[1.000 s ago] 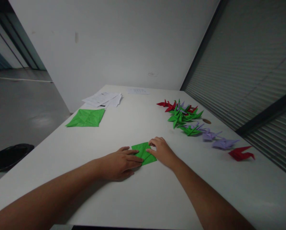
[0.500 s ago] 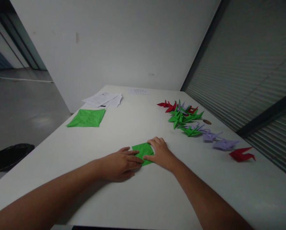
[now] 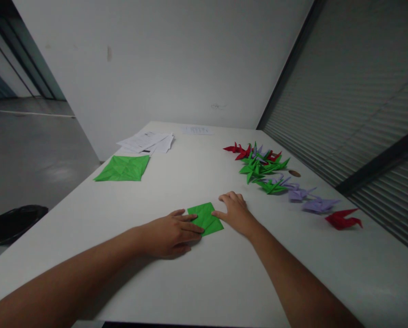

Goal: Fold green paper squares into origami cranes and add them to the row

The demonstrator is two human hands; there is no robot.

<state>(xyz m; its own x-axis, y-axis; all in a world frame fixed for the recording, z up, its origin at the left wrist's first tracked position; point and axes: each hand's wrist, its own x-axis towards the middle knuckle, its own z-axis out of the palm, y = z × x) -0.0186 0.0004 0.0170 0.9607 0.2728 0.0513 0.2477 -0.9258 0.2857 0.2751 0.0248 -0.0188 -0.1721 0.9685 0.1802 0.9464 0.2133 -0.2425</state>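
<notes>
A folded green square of origami paper (image 3: 206, 217) lies flat on the white table (image 3: 176, 291) in front of me. My left hand (image 3: 175, 233) rests palm down with its fingers spread over the paper's left side, covering that edge. At the right, my right hand (image 3: 236, 213) has its thumb tip at the paper's right edge; its other fingers are apart from the thumb and off the sheet. Whether that thumb touches the paper I cannot tell. Creases show across the paper's surface.
Several folded paper cranes in green (image 3: 255, 169), purple (image 3: 319, 205) and red (image 3: 343, 219) line the right side. A larger creased green sheet (image 3: 124, 168) lies at the left, before some printed papers (image 3: 145, 141). A black-lined bin (image 3: 14, 223) stands beyond the table's left edge.
My right hand has slid right off the green paper, uncovering its right corner and opening wider. My left hand has stayed on the paper's left side.
</notes>
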